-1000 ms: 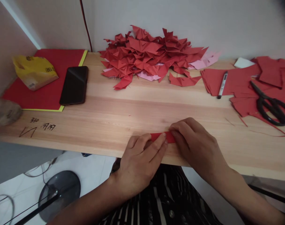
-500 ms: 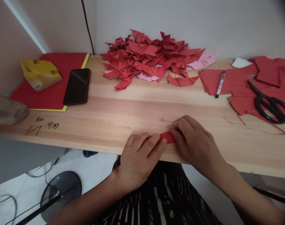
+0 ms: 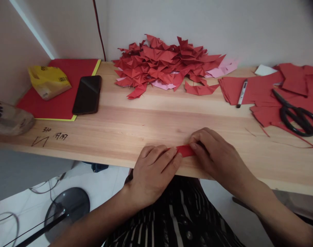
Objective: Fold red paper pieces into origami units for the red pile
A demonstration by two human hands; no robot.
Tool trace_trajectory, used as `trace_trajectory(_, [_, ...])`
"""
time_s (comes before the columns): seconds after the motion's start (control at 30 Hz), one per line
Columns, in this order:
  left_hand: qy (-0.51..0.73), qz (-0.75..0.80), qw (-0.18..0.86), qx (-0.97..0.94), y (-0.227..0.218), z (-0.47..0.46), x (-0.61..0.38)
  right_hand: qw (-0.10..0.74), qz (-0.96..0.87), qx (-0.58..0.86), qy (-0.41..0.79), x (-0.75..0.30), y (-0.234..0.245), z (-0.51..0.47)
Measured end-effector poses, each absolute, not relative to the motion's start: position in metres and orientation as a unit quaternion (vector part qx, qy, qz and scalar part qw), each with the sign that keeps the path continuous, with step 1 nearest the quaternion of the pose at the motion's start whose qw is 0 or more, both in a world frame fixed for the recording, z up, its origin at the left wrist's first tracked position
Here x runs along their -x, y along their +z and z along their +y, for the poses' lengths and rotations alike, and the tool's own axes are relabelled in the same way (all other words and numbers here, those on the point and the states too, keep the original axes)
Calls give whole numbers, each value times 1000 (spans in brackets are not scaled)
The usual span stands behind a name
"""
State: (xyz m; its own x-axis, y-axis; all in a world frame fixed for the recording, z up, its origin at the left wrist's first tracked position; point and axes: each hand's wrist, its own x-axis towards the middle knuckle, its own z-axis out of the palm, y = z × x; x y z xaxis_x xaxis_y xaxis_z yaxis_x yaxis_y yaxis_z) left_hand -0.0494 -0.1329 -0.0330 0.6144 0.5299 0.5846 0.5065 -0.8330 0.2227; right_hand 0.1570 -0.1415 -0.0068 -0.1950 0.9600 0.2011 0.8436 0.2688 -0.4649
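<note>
A narrow folded strip of red paper point(image 3: 185, 151) lies near the front edge of the wooden table. My left hand point(image 3: 156, 171) holds its left part down, with the fingers together over it and hiding that end. At the other end, the curled thumb and fingers of my right hand point(image 3: 215, 157) are closed on the paper. Farther back, a heap of folded red paper pieces point(image 3: 159, 63) rests against the wall. A single folded red piece point(image 3: 201, 89) sits just in front of that heap.
Black scissors point(image 3: 298, 116) and a marker pen point(image 3: 242, 93) lie on cut red sheets point(image 3: 259, 87) at right. A phone point(image 3: 87, 94), a yellow packet point(image 3: 49, 82) and large red sheets point(image 3: 56, 111) are at left. Below the table stands a round dark base point(image 3: 71, 209).
My right hand has shifted slightly right, and a little more of the red paper shows between the hands. The left hand stays nearly in place. The view has shifted slightly.
</note>
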Motion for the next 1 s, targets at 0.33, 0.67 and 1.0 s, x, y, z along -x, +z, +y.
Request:
trace_trajectory(0.33, [299,300,72,-903,-30,-128,50,323,-716,605,132,-157,-2,-142])
trace_trajectory(0.67, [328,384,128,-854,-17,-117,30,314,-729,599,101,-152,-8,-145])
trace_trajectory(1.0, [309,382,144,-859,-16,-117,27,327,-721,588,165,-158,-2,-149])
